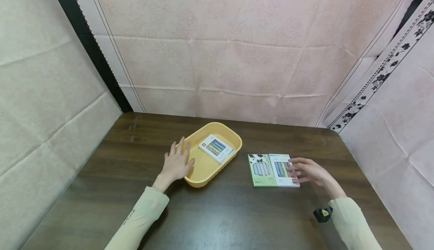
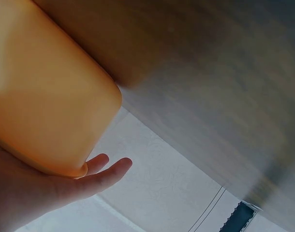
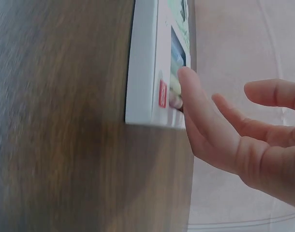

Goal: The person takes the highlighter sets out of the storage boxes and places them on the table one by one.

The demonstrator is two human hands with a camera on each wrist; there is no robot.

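Note:
A yellow plastic basket [image 1: 196, 180] stands left of centre on the table, with a white box [image 1: 224, 152] lying flat inside it; the box's printed front shows colored sticks. My left hand [image 1: 175, 164] rests on the basket's near-left rim, fingers spread. In the left wrist view the basket wall [image 2: 55, 92] hides part of that hand. To the right, a green box [image 1: 261, 171] and a second white box [image 1: 283, 171] lie side by side, edges touching. My right hand [image 1: 308, 171] hovers at the second white box's right edge, fingers loosely extended over it; contact is unclear.
The dark wooden table [image 1: 217, 216] ends at a pale cloth backdrop [image 1: 217, 65] behind, with more cloth at the left and right. A black device [image 1: 323, 214] sits at the right wrist.

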